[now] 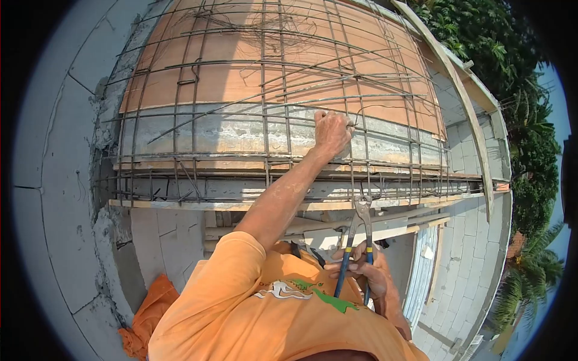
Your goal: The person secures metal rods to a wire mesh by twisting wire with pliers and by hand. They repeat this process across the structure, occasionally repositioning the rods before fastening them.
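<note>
My left hand [333,132] is stretched forward over the rebar mesh [265,90], its fingers closed at a bar near the edge of the orange-brown board. A thin tie wire [394,109] curves away from its right side; the fingers hide most of their grip. Close to my body, my right hand [374,274] is wrapped round the handles of long pincers [363,210]. The pincers have blue grips with yellow bands, and their jaws point up toward the lower bars.
A tangle of loose wire [259,27] lies on the formwork board [232,84]. A long wooden plank [460,90] leans along the right. Block walls [54,180] flank both sides. An orange cloth [153,313] lies at lower left. Timber poles [313,225] lie below the beam.
</note>
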The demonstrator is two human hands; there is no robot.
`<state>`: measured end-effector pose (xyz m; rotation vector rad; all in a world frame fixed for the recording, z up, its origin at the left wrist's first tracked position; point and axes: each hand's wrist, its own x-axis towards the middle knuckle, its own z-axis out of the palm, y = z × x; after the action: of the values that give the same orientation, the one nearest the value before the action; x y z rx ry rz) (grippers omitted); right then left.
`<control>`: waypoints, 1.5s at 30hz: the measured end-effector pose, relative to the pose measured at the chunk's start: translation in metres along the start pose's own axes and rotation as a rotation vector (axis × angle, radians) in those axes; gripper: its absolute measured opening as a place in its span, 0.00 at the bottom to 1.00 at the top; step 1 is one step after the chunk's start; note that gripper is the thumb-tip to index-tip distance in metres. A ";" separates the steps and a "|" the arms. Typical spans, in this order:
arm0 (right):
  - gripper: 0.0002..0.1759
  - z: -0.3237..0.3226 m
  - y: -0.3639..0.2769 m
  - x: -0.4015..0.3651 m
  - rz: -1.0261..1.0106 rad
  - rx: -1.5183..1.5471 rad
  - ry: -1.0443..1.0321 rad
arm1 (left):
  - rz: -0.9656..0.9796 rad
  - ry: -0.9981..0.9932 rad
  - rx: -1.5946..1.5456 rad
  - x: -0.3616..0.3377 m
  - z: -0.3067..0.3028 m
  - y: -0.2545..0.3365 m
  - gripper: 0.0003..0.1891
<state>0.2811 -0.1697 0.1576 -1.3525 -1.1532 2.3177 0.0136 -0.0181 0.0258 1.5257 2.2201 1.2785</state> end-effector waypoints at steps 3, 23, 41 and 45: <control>0.10 0.024 -0.016 -0.020 0.028 0.195 -0.098 | -0.012 -0.002 -0.002 0.000 -0.001 0.001 0.08; 0.09 -0.014 -0.197 0.136 -0.681 -2.807 0.328 | -0.015 -0.002 0.049 0.001 0.001 -0.002 0.07; 0.18 0.017 -0.202 0.150 -0.465 -2.947 0.401 | 0.029 0.077 0.089 0.001 0.004 -0.004 0.03; 0.16 0.010 -0.202 0.153 -0.510 -2.907 0.422 | 0.017 0.042 0.119 0.001 0.006 -0.005 0.04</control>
<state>0.1510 0.0417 0.2076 0.5127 2.3458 1.0951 0.0130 -0.0146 0.0193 1.5761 2.3528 1.2145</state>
